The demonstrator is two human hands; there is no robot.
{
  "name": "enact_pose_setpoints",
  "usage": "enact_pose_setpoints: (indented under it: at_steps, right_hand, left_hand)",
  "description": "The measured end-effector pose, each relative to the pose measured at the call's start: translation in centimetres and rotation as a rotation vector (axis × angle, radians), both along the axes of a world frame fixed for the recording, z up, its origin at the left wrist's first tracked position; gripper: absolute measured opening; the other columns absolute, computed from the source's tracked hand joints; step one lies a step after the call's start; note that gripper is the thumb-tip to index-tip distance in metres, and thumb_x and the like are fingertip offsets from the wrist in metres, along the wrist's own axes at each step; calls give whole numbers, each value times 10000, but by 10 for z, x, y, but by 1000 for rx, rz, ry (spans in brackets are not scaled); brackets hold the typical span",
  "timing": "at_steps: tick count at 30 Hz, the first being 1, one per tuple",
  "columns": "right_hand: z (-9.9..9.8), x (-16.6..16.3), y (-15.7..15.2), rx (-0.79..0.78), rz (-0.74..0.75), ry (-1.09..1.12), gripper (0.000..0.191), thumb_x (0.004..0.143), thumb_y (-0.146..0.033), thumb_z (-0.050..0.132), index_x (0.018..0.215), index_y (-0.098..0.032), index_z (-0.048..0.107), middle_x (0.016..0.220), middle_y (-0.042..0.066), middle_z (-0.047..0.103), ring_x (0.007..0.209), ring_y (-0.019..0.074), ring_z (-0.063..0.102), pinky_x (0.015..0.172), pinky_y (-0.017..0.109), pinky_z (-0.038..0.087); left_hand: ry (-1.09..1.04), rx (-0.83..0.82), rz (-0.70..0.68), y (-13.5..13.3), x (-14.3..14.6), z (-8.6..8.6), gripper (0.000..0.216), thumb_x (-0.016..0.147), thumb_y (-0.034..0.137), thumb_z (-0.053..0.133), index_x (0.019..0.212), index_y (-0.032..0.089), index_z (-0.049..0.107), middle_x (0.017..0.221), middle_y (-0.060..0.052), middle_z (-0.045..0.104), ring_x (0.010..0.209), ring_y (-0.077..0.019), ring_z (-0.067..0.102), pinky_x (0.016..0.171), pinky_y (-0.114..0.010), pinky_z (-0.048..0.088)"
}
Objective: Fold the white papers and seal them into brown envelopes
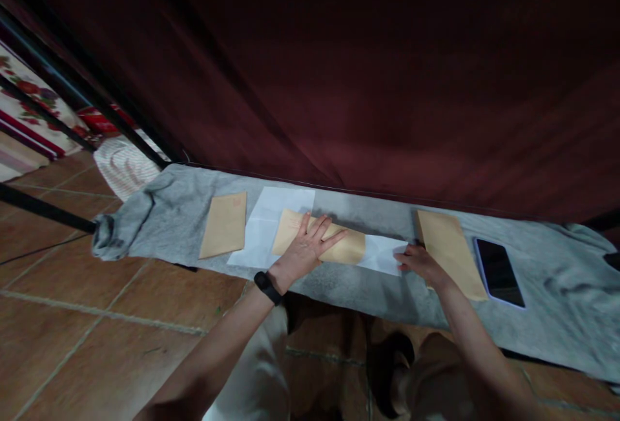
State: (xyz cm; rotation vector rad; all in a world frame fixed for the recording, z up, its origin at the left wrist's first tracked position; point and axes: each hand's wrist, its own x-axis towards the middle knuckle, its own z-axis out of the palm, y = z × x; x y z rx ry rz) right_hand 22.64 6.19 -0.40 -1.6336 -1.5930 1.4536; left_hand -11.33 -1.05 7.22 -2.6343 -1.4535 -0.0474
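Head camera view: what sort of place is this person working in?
Probably a room in a home: a terracotta tiled floor, a grey cloth spread as a work surface before a dark red curtain, and flowered fabric at far left. The left hand presses a tan paper envelope on it.

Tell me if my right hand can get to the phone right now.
Probably yes. The right hand rests at the edge of the white paper, and only a flat brown envelope lies between it and the phone on the grey cloth.

left hand (306, 245) flat on brown envelope (345, 248) | right hand (417, 261) pinching white paper (382, 254) | grey cloth (339, 285)
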Motion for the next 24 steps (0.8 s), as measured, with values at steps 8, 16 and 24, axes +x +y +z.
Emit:
enact_pose_setpoints:
  at_steps: [8,16,24]
  right_hand:
    - [14,-8,-2,27,97,-60,85,707,-246,578,697,-184,636,621,-14,646,538,127,587,501,207,483]
    - [11,-15,-4,-65,96,2,51,698,-169,584,712,-171,633,584,-32,624,487,101,569,455,178,459]
    - [10,-29,-10,-112,81,75,39,720,-143,617,726,-167,648,604,-20,654,532,118,610,463,176,482]
  left_hand:
    - [-164,-144,23,6,-17,-32,1089,731,345,807,1610,284,167,1571,-174,383,1507,-349,273,1218,-613,112]
    - [-273,-244,70,9,-22,-45,1116,714,363,779,1616,294,126,1578,-158,355,1491,-339,303,1224,-608,123]
    - [-264,-237,36,13,-22,-45,1141,682,343,801,1612,283,144,1570,-148,376,1472,-364,331,1221,-624,134]
